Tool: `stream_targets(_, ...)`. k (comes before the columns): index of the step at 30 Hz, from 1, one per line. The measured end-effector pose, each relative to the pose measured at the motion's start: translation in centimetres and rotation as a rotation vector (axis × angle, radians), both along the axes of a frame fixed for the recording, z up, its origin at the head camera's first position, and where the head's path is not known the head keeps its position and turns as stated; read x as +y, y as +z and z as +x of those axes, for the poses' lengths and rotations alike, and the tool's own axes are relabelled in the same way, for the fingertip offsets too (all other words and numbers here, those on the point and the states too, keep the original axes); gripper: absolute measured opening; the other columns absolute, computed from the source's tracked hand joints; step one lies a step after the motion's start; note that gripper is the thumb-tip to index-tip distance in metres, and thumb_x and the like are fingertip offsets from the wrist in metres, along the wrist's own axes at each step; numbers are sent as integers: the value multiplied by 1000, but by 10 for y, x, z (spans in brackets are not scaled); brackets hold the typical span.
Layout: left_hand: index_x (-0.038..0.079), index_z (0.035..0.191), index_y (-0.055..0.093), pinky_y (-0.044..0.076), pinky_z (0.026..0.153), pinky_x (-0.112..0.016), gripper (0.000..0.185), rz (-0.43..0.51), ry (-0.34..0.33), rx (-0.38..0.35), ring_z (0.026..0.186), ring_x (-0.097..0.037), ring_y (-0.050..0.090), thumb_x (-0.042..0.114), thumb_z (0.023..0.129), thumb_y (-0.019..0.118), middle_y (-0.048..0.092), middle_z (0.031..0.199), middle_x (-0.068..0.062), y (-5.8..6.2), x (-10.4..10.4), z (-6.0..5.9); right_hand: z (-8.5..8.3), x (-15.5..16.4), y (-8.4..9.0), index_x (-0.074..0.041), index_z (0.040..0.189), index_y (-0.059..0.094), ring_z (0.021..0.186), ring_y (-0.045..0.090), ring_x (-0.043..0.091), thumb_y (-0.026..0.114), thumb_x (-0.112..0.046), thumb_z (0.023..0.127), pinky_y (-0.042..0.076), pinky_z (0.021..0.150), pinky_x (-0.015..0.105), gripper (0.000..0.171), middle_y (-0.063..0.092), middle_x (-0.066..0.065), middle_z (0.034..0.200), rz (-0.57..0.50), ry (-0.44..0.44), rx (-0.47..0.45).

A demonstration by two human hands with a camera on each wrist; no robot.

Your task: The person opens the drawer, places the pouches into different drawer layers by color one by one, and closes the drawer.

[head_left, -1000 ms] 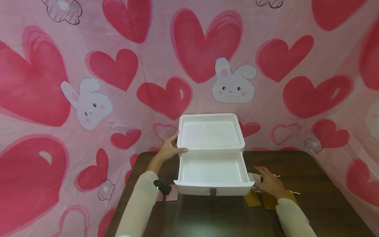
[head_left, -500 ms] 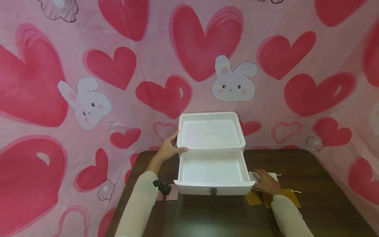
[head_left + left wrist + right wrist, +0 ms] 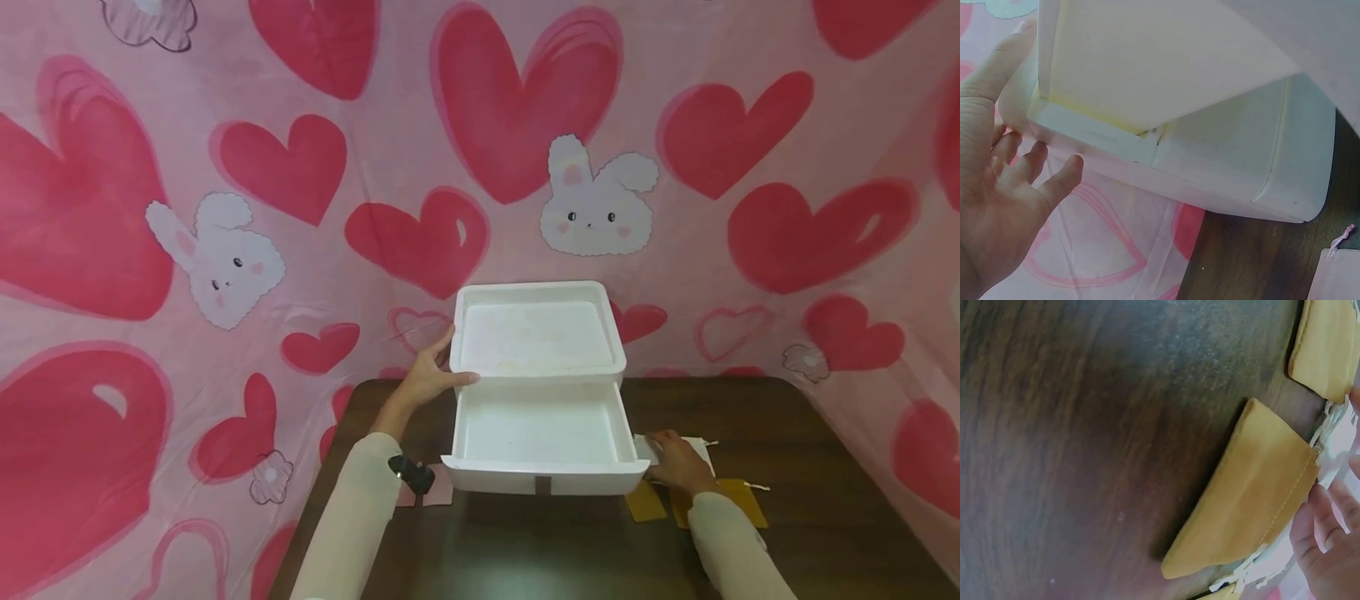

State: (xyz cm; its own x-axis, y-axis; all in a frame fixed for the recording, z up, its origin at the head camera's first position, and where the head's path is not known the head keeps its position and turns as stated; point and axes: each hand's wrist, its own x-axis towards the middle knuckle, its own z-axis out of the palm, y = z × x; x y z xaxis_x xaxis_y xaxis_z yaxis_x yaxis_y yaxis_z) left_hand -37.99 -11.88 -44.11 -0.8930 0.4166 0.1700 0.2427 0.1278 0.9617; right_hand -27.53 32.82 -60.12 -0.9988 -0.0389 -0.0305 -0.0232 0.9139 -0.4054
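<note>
- White drawer box (image 3: 537,337): plastic, rectangular, upright at the far middle of the worktop (image 3: 810,517); recessed top faintly stained.
- Drawer (image 3: 542,442): pulled out toward the viewer, open, interior bare; small brown tab at front centre.
- White pouch (image 3: 697,451): flat on the worktop just right of the drawer, with drawstring.
- Mustard pouches (image 3: 1254,500): flat fabric, lying just beside the white pouch, nearer the viewer.

A drawer unit (image 3: 537,333) stands at the back of the table (image 3: 810,517), its drawer (image 3: 542,442) pulled out toward the front. Right of the drawer lie pouches (image 3: 731,500) under the right hand (image 3: 677,461); the left hand (image 3: 427,375) rests against the unit's left side; another pouch (image 3: 435,493) lies at the drawer's front-left corner.
</note>
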Motion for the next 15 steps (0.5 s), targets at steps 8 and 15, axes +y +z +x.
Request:
stream_targets(8,14,163,20,48,111,-45,107,-12,10,12,142,-32,47,5,79,86,34,167,-11,-4,-2,-2,-5,3,-13,3,123,67,100,65,41,85,-23,75,54,90,67,57,62,29,117,-82,-21,-3)
stream_targets(15,15,163,20,50,109,-44,109,-23,15,4,138,-31,50,10,78,88,37,165,-12,-3,1,-3,-4,6,-14,0,97,73,88,61,27,78,-12,81,55,83,56,21,67,16,97,-126,-23,22)
